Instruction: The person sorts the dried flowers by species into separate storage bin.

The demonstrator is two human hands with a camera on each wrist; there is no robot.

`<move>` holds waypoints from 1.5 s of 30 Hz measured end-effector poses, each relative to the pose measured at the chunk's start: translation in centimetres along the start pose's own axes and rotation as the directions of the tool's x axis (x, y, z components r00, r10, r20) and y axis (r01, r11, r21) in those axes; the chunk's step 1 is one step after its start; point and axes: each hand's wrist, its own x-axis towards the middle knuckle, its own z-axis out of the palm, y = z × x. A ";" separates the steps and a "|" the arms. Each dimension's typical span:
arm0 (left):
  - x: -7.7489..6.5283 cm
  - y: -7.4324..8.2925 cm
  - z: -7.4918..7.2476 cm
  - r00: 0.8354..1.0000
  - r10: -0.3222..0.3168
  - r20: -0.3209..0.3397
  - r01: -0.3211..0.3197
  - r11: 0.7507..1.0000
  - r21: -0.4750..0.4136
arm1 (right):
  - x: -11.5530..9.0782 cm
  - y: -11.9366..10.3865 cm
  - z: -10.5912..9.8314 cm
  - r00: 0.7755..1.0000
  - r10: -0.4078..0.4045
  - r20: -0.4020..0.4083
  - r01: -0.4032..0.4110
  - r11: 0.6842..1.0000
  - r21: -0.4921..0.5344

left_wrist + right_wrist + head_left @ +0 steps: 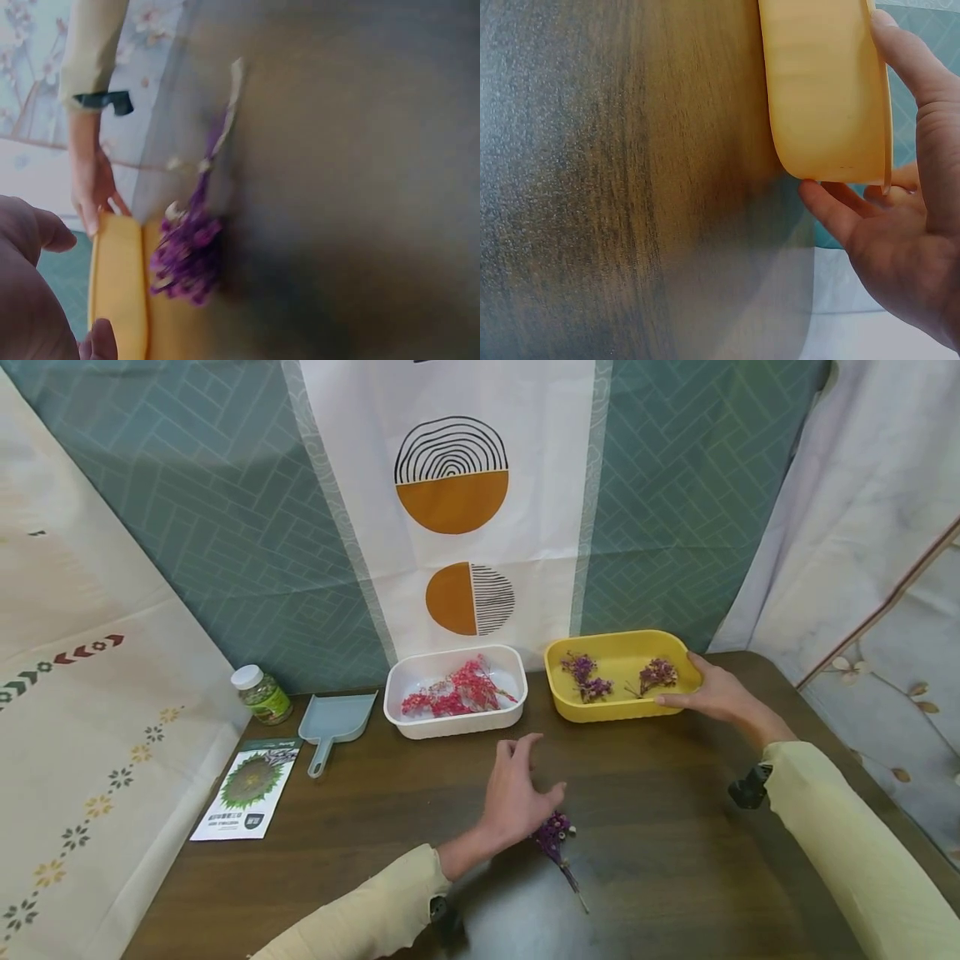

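Observation:
My left hand [517, 793] is over the table with its thumb and fingers spread apart and nothing between them. Just beside it, a sprig of dried purple flowers [553, 837] lies on the wood, its stem pointing toward me; the left wrist view shows the same purple sprig [189, 251] close to the fingers. At the back right, my right hand [723, 693] holds the right end of a yellow plastic tray [622, 714]. In the right wrist view the thumb [907, 52] lies along the tray's rim and the fingers touch its end wall. Two purple flower clusters [657, 673] sit inside.
A white tray [457, 727] of pinkish-red dried flowers [468, 687] stands left of the yellow one. Farther left are a grey-blue dustpan [337, 718], a white-lidded jar [264, 695] and a seed packet [251, 789]. Patterned cloth [450, 593] hangs behind the table.

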 end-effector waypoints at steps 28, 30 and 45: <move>-6.3 -1.3 3.1 1.000 -0.009 -0.001 0.009 0.984 0.180 | 0.1 0.3 -0.1 1.000 0.012 0.004 -0.012 1.000 0.021; -6.3 -1.4 3.1 1.000 -0.026 0.017 0.023 0.984 0.176 | 0.1 0.4 0.0 1.000 0.010 0.005 -0.010 1.000 0.017; -6.7 -2.0 2.5 0.996 0.015 0.089 -0.016 1.000 0.009 | 0.2 0.2 -0.1 1.000 0.002 0.007 -0.002 1.000 0.004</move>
